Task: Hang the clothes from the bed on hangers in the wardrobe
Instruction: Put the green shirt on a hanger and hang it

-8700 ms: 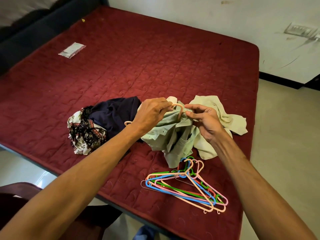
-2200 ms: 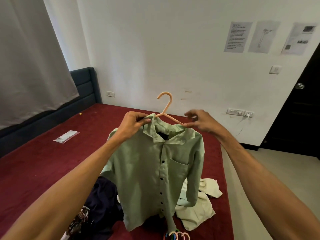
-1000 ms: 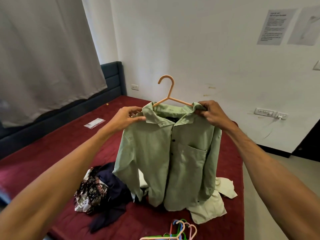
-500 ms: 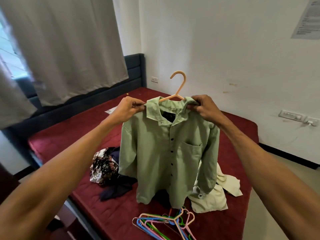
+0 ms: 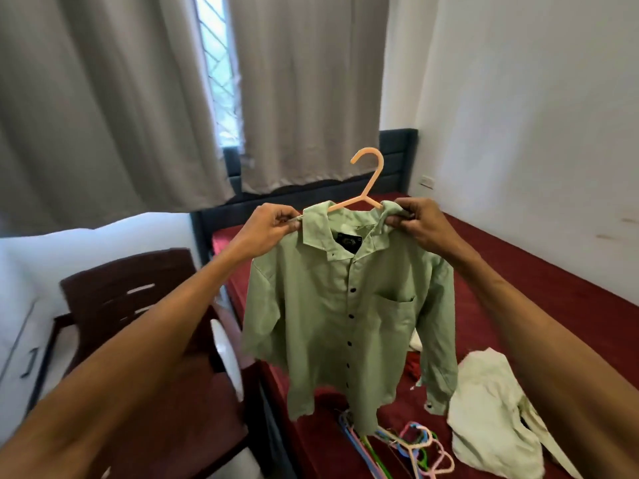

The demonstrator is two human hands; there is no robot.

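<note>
A light green button shirt (image 5: 349,316) hangs on a peach plastic hanger (image 5: 369,178), held up in front of me above the bed (image 5: 539,292). My left hand (image 5: 266,229) pinches the shirt's left shoulder by the collar. My right hand (image 5: 416,219) pinches the right shoulder the same way. The hanger's hook points up and to the left. A pale cream garment (image 5: 494,416) lies crumpled on the red mattress at the lower right. The wardrobe is not in view.
A pile of coloured plastic hangers (image 5: 401,444) lies on the bed's near edge under the shirt. A dark wooden chair (image 5: 138,305) stands to the left of the bed. Grey curtains (image 5: 114,98) cover the window behind; a white wall is on the right.
My view has swung left with the shirt held up: the curtains, window and chair have come into view. The dark and patterned clothes have dropped out of sight. Both hands keep their hold.
</note>
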